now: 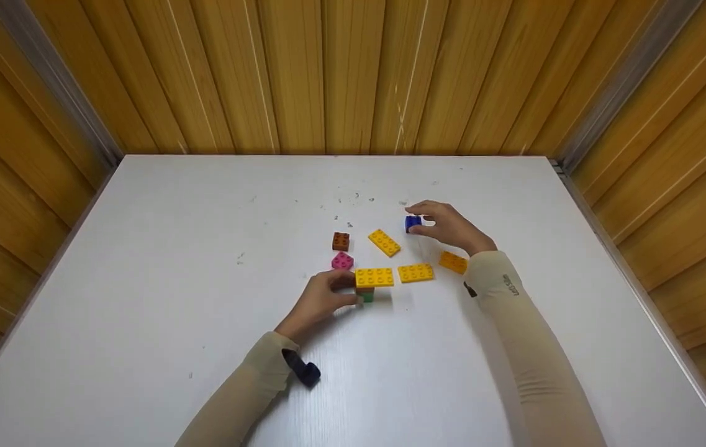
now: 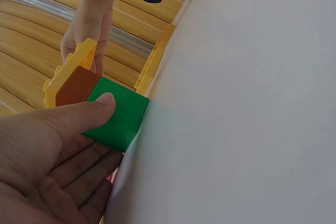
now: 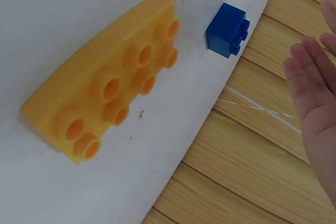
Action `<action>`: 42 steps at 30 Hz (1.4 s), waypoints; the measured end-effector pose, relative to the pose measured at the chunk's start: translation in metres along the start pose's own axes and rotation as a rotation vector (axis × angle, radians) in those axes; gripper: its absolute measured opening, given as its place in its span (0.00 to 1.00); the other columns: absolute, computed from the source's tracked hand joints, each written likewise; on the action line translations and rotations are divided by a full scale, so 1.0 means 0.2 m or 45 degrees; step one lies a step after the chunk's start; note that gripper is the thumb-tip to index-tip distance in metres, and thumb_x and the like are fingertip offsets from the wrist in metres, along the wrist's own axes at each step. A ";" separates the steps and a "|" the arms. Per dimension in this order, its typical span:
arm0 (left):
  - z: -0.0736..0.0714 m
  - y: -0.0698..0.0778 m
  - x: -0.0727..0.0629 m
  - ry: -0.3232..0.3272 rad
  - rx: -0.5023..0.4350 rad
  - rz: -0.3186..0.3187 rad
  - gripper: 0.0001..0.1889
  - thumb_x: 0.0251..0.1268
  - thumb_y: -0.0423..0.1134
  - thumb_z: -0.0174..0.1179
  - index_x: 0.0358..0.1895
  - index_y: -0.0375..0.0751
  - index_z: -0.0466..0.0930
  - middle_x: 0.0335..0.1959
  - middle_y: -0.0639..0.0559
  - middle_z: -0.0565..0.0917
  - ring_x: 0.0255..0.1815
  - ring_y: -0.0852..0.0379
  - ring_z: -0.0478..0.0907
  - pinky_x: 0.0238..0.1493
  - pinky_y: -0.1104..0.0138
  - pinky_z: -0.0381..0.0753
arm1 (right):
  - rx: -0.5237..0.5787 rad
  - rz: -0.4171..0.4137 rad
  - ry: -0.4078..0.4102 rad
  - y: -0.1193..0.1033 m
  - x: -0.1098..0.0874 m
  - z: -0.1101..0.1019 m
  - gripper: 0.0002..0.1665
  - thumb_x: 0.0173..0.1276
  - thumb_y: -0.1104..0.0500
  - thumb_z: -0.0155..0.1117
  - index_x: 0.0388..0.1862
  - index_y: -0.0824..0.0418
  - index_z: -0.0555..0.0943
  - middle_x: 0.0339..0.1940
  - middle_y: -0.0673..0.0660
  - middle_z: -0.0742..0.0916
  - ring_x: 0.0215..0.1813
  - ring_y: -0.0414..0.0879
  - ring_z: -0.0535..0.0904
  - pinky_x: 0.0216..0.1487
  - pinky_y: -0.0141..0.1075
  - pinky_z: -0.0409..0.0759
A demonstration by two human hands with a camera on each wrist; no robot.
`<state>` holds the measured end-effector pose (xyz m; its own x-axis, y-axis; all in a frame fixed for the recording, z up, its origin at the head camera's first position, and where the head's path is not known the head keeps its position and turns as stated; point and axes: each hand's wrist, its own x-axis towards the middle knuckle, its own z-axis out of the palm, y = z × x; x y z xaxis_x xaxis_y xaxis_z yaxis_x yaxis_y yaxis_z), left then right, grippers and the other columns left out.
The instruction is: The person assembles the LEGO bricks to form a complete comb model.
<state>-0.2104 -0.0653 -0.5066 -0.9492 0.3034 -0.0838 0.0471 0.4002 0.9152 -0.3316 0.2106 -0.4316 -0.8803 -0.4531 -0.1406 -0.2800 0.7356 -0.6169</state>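
Observation:
My left hand (image 1: 318, 301) holds a small stack of toy building bricks standing on the table. A green brick (image 2: 123, 111) is at the bottom, a brown brick (image 2: 79, 87) above it and a yellow eight-stud plate (image 1: 374, 277) on top, jutting out to the right. In the left wrist view the thumb presses the green brick's face, with the other fingers behind the stack. My right hand (image 1: 449, 226) is over the far right part of the table, thumb and fingers spread about a blue brick (image 1: 413, 224). The right wrist view shows a gap between those fingers and the blue brick (image 3: 227, 30).
A brown brick (image 1: 341, 241) and a pink brick (image 1: 342, 261) lie beyond the left hand. Two yellow plates (image 1: 384, 243) lie between the hands, and an orange-yellow brick (image 1: 452, 262) sits beside the right wrist. Wooden panels (image 1: 353, 74) border the white table (image 1: 172, 279).

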 end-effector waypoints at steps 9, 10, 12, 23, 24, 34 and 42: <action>0.00 0.01 -0.01 0.003 0.011 0.025 0.20 0.54 0.38 0.70 0.53 0.46 0.80 0.51 0.53 0.84 0.53 0.55 0.79 0.62 0.60 0.76 | -0.007 0.105 0.003 0.06 0.02 0.02 0.32 0.69 0.55 0.62 0.70 0.59 0.67 0.71 0.60 0.71 0.69 0.59 0.69 0.70 0.52 0.67; 0.00 0.01 -0.01 0.006 0.014 0.039 0.20 0.54 0.38 0.70 0.52 0.45 0.80 0.51 0.53 0.84 0.53 0.55 0.80 0.62 0.60 0.76 | -0.002 0.113 0.005 0.07 0.02 0.03 0.32 0.69 0.55 0.61 0.70 0.59 0.67 0.72 0.60 0.70 0.69 0.59 0.68 0.70 0.52 0.66; 0.00 0.01 -0.01 0.011 0.017 0.060 0.20 0.54 0.38 0.70 0.52 0.45 0.80 0.50 0.52 0.85 0.52 0.55 0.80 0.62 0.60 0.76 | 0.017 0.128 0.011 0.08 0.02 0.03 0.32 0.69 0.55 0.61 0.71 0.58 0.67 0.73 0.60 0.69 0.70 0.60 0.68 0.70 0.53 0.66; 0.01 0.01 -0.01 0.009 0.020 0.033 0.20 0.54 0.39 0.71 0.52 0.46 0.80 0.51 0.52 0.84 0.53 0.54 0.79 0.64 0.59 0.74 | 0.051 0.244 -0.005 0.13 0.03 0.06 0.34 0.71 0.54 0.59 0.74 0.51 0.63 0.75 0.57 0.65 0.74 0.57 0.61 0.74 0.54 0.58; 0.01 0.01 -0.01 0.008 0.019 0.033 0.20 0.54 0.39 0.71 0.52 0.46 0.80 0.51 0.52 0.85 0.53 0.54 0.79 0.64 0.59 0.75 | 0.052 0.252 -0.006 0.13 0.03 0.06 0.34 0.71 0.54 0.59 0.74 0.51 0.63 0.75 0.57 0.66 0.74 0.57 0.61 0.74 0.54 0.58; 0.00 0.01 -0.01 0.009 0.027 0.046 0.19 0.54 0.37 0.70 0.51 0.45 0.80 0.50 0.52 0.85 0.53 0.55 0.80 0.63 0.59 0.75 | 0.055 0.263 -0.007 0.12 0.03 0.08 0.33 0.71 0.56 0.59 0.74 0.52 0.63 0.73 0.57 0.68 0.74 0.55 0.61 0.75 0.53 0.57; 0.00 0.00 -0.01 0.001 0.002 0.055 0.19 0.55 0.38 0.70 0.51 0.45 0.80 0.51 0.52 0.85 0.53 0.54 0.80 0.62 0.60 0.76 | 0.043 0.165 -0.024 0.12 0.03 0.08 0.32 0.71 0.57 0.59 0.72 0.59 0.65 0.70 0.58 0.71 0.71 0.55 0.65 0.74 0.52 0.60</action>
<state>-0.2089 -0.0658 -0.5071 -0.9466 0.3194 -0.0441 0.0881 0.3879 0.9175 -0.3383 0.2173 -0.4602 -0.9008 -0.3649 -0.2354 -0.1510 0.7715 -0.6181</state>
